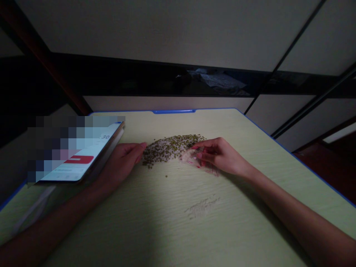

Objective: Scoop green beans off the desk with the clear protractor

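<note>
A low pile of green mung beans mixed with white grains that look like rice (172, 146) lies on the table. At its left end is my left hand (126, 157), thumb pressed against the curled fingers; whatever is between them, if anything, is hidden. My right hand (218, 154) is at the right end of the pile, its fingers closed on a clear plastic bag with red print (191, 160). Part of the bag lies under the fingers, and whether anything is inside is hard to see.
A tablet with a lit screen (83, 163) leans at the left, beside my left forearm. The pale table (167, 222) has a blue rim and a patch of scratch-like marks (203, 207). One stray bean (166, 176) lies before the pile. Cabinet panels (167, 33) stand behind.
</note>
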The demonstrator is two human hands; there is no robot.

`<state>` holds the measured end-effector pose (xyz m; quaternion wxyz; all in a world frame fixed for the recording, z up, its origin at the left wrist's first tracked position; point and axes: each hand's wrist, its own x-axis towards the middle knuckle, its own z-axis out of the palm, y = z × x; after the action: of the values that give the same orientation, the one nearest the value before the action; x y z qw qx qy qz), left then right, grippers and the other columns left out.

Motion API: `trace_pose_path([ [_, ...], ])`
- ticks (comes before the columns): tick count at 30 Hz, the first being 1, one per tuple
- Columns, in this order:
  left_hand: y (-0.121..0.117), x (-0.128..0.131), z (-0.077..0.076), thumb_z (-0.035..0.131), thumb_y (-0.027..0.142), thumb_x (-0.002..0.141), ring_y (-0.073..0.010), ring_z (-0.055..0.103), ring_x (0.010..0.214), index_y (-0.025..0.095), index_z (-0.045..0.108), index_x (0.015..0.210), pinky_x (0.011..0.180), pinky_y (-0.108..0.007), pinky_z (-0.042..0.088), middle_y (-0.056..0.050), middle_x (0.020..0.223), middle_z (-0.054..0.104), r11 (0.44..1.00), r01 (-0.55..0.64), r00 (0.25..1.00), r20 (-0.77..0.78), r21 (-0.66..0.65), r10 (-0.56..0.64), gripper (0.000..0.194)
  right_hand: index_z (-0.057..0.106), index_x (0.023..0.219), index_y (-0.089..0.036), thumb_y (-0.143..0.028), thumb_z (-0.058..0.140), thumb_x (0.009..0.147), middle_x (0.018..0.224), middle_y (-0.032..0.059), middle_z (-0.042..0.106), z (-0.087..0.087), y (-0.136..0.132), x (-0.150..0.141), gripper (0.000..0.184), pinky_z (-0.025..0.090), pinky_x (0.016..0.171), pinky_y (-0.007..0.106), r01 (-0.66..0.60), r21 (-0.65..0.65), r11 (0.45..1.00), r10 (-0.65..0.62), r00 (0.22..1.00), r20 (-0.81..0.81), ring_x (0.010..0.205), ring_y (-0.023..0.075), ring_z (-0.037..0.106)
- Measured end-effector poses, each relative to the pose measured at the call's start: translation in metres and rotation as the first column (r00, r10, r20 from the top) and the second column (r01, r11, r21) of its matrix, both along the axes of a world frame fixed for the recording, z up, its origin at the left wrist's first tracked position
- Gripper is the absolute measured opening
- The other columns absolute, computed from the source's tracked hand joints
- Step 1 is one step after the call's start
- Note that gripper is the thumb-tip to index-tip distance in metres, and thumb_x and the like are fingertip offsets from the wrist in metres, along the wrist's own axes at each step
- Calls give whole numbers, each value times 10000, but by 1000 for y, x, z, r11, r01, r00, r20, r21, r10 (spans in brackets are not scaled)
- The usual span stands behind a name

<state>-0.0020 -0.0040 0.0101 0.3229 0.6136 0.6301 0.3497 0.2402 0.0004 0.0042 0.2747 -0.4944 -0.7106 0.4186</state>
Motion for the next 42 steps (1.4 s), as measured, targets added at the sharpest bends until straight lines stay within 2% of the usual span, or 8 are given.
trace_pose_path([
  [5, -2, 1, 2, 416, 409, 713, -74, 273, 379, 214, 303, 410, 434, -233, 233, 84, 378, 285, 1000, -13, 1000, -8, -8, 13, 378, 649, 1027, -47, -221, 541, 707, 555, 31, 557, 1, 2, 2, 380, 338, 432, 232, 64, 15, 998, -65, 997, 43, 475, 109, 458],
  [16, -1, -1, -2, 419, 408, 719, -75, 283, 392, 212, 309, 418, 443, -231, 239, 82, 392, 294, 1000, 4, 1000, 12, -10, -3, 375, 651, 1000, -45, -209, 537, 687, 594, 61, 619, 1, 5, 12, 371, 389, 469, 254, 81, 27, 996, -82, 995, 63, 508, 143, 526],
  [27, -1, -1, -1, 417, 399, 729, -80, 288, 391, 214, 311, 419, 440, -235, 238, 80, 390, 301, 1000, 13, 1000, 11, -4, -13, 376, 660, 1010, -42, -232, 537, 683, 553, 62, 628, 6, 9, 16, 398, 371, 435, 238, 167, 38, 985, -169, 983, 70, 464, 132, 520],
  [42, 0, 0, -1, 409, 400, 724, -77, 279, 380, 214, 303, 412, 436, -232, 235, 82, 377, 287, 1000, 11, 1000, -8, 9, -11, 379, 651, 1017, -62, -259, 531, 718, 607, 71, 638, -3, 11, 16, 378, 387, 452, 244, 122, 77, 990, -129, 987, 99, 503, 143, 538],
])
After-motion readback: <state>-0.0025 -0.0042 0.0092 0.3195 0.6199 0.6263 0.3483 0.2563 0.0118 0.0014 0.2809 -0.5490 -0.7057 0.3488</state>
